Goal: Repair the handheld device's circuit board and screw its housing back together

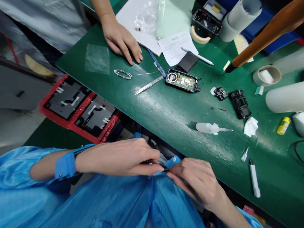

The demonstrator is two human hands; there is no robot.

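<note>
In front of my blue smock, below the bench edge, my two hands meet at a small black part (164,167) whose kind I cannot make out. My left hand (128,156), with a blue band at its wrist, pinches it between thumb and fingers. My right hand (197,179) is closed at the part's other end, with its fingertips pressed together. On the bench beyond lie an opened device (182,81) with its circuit board showing, tweezers (149,86) and a coil of solder wire (122,74).
Another person's hand (123,41) rests flat on the green bench (147,107). To the right are a small dropper bottle (209,127), a black housing (239,104), a white pen-like tool (254,180) and a yellow lighter-like item (283,126). A red-edged tray (68,123) sits lower left.
</note>
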